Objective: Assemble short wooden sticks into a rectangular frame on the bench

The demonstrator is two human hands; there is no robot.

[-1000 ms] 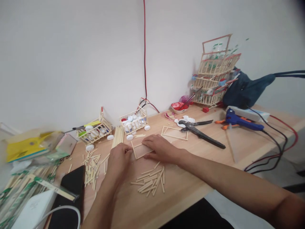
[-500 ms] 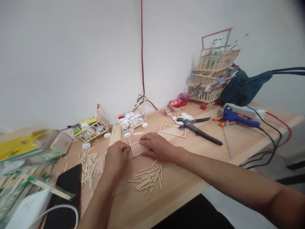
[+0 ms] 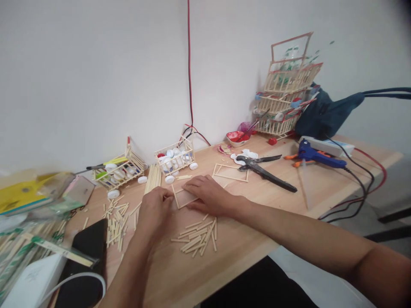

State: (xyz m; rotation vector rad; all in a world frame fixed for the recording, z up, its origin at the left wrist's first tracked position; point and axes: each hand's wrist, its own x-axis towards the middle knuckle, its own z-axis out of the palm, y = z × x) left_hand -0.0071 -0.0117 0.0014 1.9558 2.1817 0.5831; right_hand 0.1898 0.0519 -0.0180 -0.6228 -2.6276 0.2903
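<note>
A small rectangular frame of wooden sticks [image 3: 183, 198] lies flat on the wooden table [image 3: 257, 231]. My right hand [image 3: 210, 196] lies over its right side, fingers stretched out and pressing it down. My left hand [image 3: 156, 212] is curled at the frame's left end, fingertips pinched on the stick there. A loose pile of short cut sticks [image 3: 197, 238] lies just in front of both hands. A second stick frame [image 3: 230, 172] lies behind my right hand.
Black shears [image 3: 265, 169] and a blue glue gun [image 3: 316, 156] with cables lie to the right. Two stick carts with white caps [image 3: 175, 159] stand by the wall; stacked stick baskets [image 3: 285, 98] and a dark bag are at back right. A phone [image 3: 85, 248] and scattered sticks lie left.
Both hands have stayed on the frame. The view has shifted slightly, so everything sits a little higher and further left in the picture.
</note>
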